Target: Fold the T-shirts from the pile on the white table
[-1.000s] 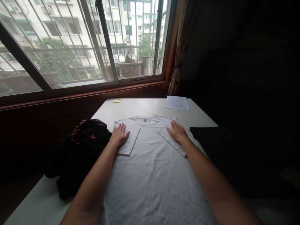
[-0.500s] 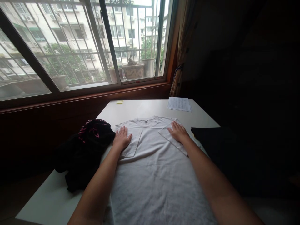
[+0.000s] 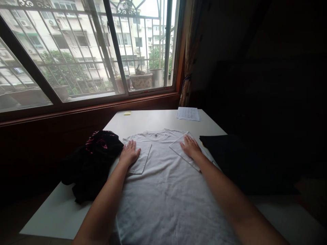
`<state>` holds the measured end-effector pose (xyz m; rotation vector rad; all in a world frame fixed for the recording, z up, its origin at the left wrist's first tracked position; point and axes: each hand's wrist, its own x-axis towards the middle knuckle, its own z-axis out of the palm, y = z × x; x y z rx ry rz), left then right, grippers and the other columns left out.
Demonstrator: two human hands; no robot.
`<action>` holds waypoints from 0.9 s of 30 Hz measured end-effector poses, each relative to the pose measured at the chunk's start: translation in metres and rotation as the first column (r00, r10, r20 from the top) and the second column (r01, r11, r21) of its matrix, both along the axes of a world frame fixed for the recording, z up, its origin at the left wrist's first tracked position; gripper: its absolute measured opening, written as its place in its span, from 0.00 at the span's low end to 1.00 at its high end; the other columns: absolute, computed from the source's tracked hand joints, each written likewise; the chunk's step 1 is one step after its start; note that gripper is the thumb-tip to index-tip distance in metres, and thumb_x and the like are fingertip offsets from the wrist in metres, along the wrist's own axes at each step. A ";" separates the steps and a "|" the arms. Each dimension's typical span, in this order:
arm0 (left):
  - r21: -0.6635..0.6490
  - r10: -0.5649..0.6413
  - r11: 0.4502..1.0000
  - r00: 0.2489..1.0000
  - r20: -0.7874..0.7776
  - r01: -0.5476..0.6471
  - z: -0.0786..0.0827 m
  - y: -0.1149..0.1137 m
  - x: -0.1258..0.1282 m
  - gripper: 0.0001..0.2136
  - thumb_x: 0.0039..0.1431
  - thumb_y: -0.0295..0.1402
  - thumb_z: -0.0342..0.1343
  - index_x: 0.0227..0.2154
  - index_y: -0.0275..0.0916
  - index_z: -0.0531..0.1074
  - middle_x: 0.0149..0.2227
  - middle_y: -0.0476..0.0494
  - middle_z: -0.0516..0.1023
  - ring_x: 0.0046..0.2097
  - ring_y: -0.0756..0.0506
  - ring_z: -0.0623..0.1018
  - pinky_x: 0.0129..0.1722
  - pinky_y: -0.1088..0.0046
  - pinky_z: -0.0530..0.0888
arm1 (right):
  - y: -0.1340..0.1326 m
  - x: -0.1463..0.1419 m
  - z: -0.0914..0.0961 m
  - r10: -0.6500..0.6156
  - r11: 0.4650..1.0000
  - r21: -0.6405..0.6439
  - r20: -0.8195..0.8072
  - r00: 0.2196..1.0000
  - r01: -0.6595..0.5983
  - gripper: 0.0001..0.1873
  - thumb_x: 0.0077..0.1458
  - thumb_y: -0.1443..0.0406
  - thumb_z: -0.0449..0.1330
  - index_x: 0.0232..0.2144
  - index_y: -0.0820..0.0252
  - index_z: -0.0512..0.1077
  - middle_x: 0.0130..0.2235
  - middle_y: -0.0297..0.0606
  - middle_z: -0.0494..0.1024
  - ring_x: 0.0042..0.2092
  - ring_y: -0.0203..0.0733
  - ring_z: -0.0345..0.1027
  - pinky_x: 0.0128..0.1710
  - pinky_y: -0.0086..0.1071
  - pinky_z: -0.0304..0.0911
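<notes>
A white T-shirt (image 3: 166, 190) lies flat on a white table (image 3: 153, 119), collar toward the window, both sleeves folded inward. My left hand (image 3: 129, 153) rests flat on the folded left sleeve, fingers stretched out. On the folded right sleeve lies my right hand (image 3: 190, 147), palm down and open. Neither hand holds anything.
A crumpled black garment with pink print (image 3: 93, 160) sits at the table's left edge, close to my left hand. A dark flat cloth (image 3: 235, 156) lies on the right. Printed papers (image 3: 188, 114) and a yellow sticky note (image 3: 127, 113) are at the far side, below the barred window (image 3: 89, 51).
Both hands stay flat on the sleeves. The view has shifted slightly, so the shirt and hands sit a little more to the left.
</notes>
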<state>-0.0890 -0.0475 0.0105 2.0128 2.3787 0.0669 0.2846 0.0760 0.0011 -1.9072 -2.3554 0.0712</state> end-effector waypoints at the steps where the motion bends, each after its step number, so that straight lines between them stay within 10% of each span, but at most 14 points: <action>1: 0.002 -0.001 1.000 1.000 -0.001 0.001 0.000 0.000 0.000 0.35 0.70 0.51 0.32 0.72 0.34 0.49 0.75 0.37 0.42 0.75 0.39 0.45 0.72 0.53 0.46 | -0.009 0.002 0.001 -0.006 1.000 0.010 -0.001 1.000 0.006 0.36 0.70 0.53 0.41 0.70 0.71 0.54 0.74 0.49 0.50 0.74 0.47 0.41 0.72 0.41 0.36; 8: -0.003 -0.001 1.000 1.000 -0.008 0.001 -0.001 0.000 0.000 0.35 0.70 0.51 0.32 0.72 0.33 0.49 0.75 0.37 0.42 0.75 0.39 0.45 0.72 0.54 0.47 | -0.114 0.064 -0.003 0.120 0.988 0.103 -0.031 0.992 -0.116 0.29 0.65 0.55 0.50 0.63 0.63 0.68 0.68 0.47 0.64 0.69 0.51 0.53 0.70 0.40 0.48; 14: -0.011 0.008 1.000 0.999 -0.033 -0.009 -0.001 0.001 0.001 0.35 0.71 0.50 0.32 0.72 0.31 0.48 0.75 0.37 0.41 0.75 0.40 0.44 0.72 0.55 0.47 | -0.230 0.152 -0.016 -0.041 0.964 0.250 -0.196 0.980 0.090 0.24 0.60 0.51 0.54 0.49 0.59 0.75 0.50 0.51 0.77 0.50 0.59 0.72 0.54 0.51 0.67; 19: -0.023 0.009 1.000 1.000 -0.026 -0.010 0.001 0.000 0.002 0.36 0.71 0.51 0.30 0.72 0.30 0.47 0.75 0.38 0.40 0.75 0.40 0.43 0.72 0.54 0.46 | -0.268 0.183 -0.009 -0.404 0.912 -0.075 -0.343 0.848 0.404 0.31 0.48 0.42 0.59 0.43 0.59 0.75 0.42 0.52 0.80 0.45 0.61 0.75 0.44 0.47 0.71; 23: -0.031 0.011 0.999 1.000 -0.019 -0.012 0.002 -0.001 0.002 0.36 0.71 0.50 0.30 0.72 0.30 0.47 0.75 0.38 0.41 0.75 0.40 0.43 0.72 0.54 0.46 | -0.273 0.188 0.017 -0.419 0.873 -0.412 -0.364 0.832 0.260 0.27 0.44 0.42 0.62 0.35 0.56 0.78 0.40 0.47 0.84 0.45 0.63 0.77 0.44 0.45 0.71; 27: -0.023 0.008 1.000 1.000 -0.020 -0.009 0.002 -0.001 0.002 0.36 0.71 0.50 0.30 0.72 0.30 0.48 0.75 0.37 0.41 0.75 0.39 0.44 0.72 0.54 0.46 | -0.286 0.193 0.030 -0.366 0.878 -0.462 -0.478 0.799 0.126 0.31 0.39 0.44 0.66 0.42 0.54 0.81 0.47 0.43 0.84 0.52 0.64 0.75 0.52 0.45 0.69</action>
